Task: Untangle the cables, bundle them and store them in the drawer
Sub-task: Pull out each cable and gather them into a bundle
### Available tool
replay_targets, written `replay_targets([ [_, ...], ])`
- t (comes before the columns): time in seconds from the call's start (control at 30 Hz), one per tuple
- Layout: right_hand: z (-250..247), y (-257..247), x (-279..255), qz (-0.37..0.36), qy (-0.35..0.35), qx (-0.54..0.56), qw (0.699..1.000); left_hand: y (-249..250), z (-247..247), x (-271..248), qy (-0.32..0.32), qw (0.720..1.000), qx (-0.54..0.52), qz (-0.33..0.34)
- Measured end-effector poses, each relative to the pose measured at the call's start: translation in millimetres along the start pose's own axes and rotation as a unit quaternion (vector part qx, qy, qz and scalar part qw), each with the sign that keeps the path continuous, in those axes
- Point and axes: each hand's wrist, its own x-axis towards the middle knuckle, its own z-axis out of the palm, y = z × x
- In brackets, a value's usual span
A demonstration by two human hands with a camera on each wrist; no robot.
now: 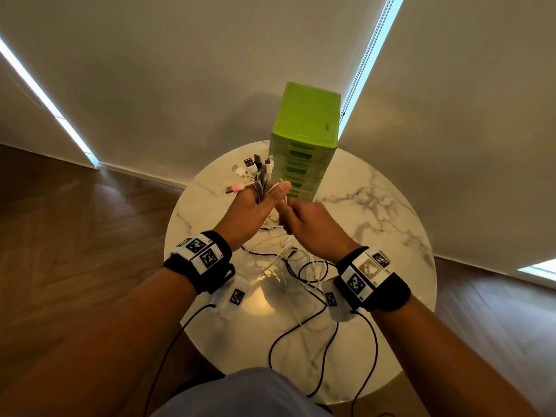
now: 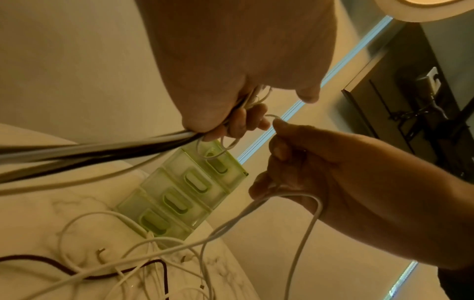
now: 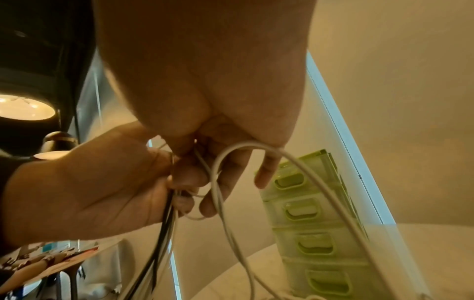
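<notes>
Several cables bunched in left hand, above table

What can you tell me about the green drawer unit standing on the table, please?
The green drawer unit is a tall, narrow tower of translucent lime-green plastic, with a flat recessed top and a stack of small drawers, each with an oblong handle slot. All visible drawers look closed. It stands upright at the far edge of the round marble table, close to the wall. Loose white cables lie at its foot.
</notes>
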Motion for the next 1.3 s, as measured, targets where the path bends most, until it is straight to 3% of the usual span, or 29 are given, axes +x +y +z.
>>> replay_targets([
  [0.13, 10, 0, -5, -0.022, -0.072, 0.011, 0.997, -5, -4, 6, 0.003, 0.998, 0.047, -0.033],
  [0.23, 19, 19, -6, 0.021, -0.144, 0.041, 0.989, -8, -7, 9, 0.024, 0.997, 0.069, -0.040],
  [0.33, 29, 51, -13, 0.068, -0.210, 0.029, 0.975, -3, -19, 18, 0.079, 0.996, 0.018, -0.034],
  [0.47, 28, 82, -20, 0.108, -0.202, 0.021, 0.973, 1, -42, 24, 0.107, 0.994, -0.019, 0.000],
  [0.6, 16, 108, -28, 0.147, -0.221, -0.047, 0.963, 11, -61, 31, 0.189, 0.979, -0.078, 0.016],
  [0.73, 6, 118, -32, 0.160, -0.102, -0.031, 0.981, 5, -71, 28, 0.178, 0.984, 0.012, 0.013],
  [0.9, -5, 81, -20, 0.088, 0.049, 0.039, 0.994, -7, -52, 16, 0.123, 0.981, 0.148, -0.006],
  [1.07, -2, 62, -7, 0.085, 0.085, 0.034, 0.992, -18, -22, 0, 0.001, 0.982, 0.188, -0.033],
  [1.3, 6, 45, 5, 0.058, 0.108, -0.032, 0.992, -16, -1, 1, -0.002, 0.978, 0.198, -0.057],
])
